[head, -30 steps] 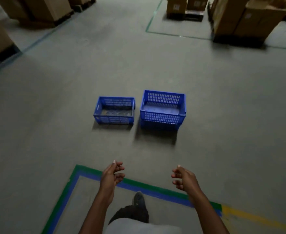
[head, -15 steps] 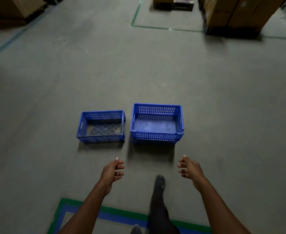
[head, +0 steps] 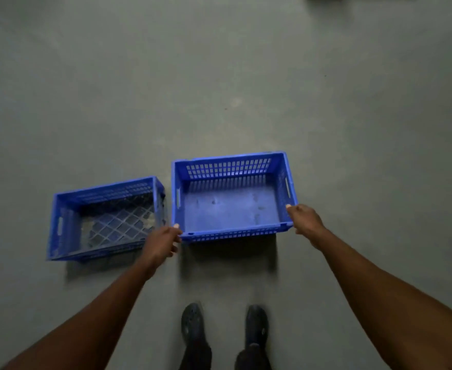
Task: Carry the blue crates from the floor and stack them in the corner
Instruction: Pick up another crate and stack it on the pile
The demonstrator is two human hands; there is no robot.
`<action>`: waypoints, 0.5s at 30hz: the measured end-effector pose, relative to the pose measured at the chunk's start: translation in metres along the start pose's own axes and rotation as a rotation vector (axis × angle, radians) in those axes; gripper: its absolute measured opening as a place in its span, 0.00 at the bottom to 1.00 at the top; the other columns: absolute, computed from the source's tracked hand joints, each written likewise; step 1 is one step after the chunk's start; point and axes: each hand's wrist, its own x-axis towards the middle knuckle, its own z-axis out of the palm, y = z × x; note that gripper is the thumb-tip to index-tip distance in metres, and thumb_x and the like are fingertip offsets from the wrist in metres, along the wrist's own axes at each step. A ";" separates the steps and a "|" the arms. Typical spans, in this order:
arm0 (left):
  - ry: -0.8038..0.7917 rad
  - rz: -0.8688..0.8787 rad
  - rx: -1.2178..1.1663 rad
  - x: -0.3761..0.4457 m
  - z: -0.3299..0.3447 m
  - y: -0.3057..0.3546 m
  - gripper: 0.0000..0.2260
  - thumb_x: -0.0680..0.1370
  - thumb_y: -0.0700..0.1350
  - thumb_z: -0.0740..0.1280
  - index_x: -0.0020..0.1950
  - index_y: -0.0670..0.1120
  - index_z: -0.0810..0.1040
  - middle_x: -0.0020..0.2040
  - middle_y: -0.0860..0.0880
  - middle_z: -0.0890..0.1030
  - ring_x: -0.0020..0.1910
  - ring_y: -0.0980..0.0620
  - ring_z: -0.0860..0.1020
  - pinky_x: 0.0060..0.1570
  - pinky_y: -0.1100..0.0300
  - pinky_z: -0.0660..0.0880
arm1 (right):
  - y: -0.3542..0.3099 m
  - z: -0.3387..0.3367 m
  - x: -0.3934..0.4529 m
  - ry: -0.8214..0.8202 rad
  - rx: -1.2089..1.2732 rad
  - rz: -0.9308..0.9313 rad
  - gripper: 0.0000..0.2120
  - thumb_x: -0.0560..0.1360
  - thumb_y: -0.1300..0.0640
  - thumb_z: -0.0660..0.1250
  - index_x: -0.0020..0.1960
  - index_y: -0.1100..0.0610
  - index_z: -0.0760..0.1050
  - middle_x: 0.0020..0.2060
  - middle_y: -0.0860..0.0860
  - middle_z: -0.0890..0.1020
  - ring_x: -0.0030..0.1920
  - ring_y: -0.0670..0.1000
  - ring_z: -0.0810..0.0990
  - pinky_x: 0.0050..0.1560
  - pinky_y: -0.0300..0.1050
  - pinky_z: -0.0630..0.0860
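Two blue crates sit on the floor (head: 246, 76), none stacked yet. The left hand (head: 161, 243) and right hand (head: 306, 218) touch the near corners of the right crate (head: 233, 206); whether either truly grips, I cannot tell. The left crate (head: 104, 220) lies just beside, crowding that hand. Open floor lies far and right.

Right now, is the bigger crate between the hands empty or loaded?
Empty. The bigger crate shows its bare solid blue floor with only faint scuffs; nothing lies inside it.
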 end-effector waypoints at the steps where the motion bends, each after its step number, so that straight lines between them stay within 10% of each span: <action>1: 0.003 0.034 0.020 0.039 0.006 -0.004 0.12 0.83 0.49 0.64 0.44 0.44 0.80 0.41 0.41 0.80 0.34 0.48 0.76 0.36 0.57 0.71 | 0.000 0.012 0.029 0.026 -0.049 -0.025 0.16 0.80 0.46 0.62 0.50 0.59 0.79 0.52 0.61 0.83 0.50 0.60 0.80 0.53 0.51 0.76; 6: 0.239 0.250 0.273 0.178 0.030 -0.026 0.10 0.83 0.45 0.62 0.50 0.41 0.79 0.47 0.40 0.81 0.45 0.43 0.79 0.43 0.54 0.70 | 0.023 0.056 0.152 0.170 -0.193 -0.091 0.20 0.80 0.47 0.64 0.64 0.60 0.76 0.62 0.62 0.78 0.61 0.63 0.78 0.59 0.49 0.71; 10: 0.416 0.256 0.457 0.244 0.043 -0.045 0.22 0.83 0.50 0.61 0.71 0.37 0.70 0.69 0.34 0.71 0.69 0.34 0.68 0.67 0.45 0.64 | 0.046 0.079 0.208 0.335 -0.385 -0.120 0.29 0.78 0.45 0.65 0.73 0.60 0.66 0.71 0.62 0.67 0.69 0.67 0.68 0.68 0.60 0.67; 15: 0.383 0.211 0.213 0.301 0.048 -0.058 0.26 0.82 0.62 0.57 0.61 0.40 0.75 0.55 0.40 0.80 0.53 0.39 0.78 0.50 0.49 0.72 | 0.056 0.081 0.263 0.395 -0.252 -0.060 0.32 0.80 0.41 0.60 0.72 0.65 0.66 0.70 0.66 0.70 0.68 0.67 0.70 0.67 0.58 0.67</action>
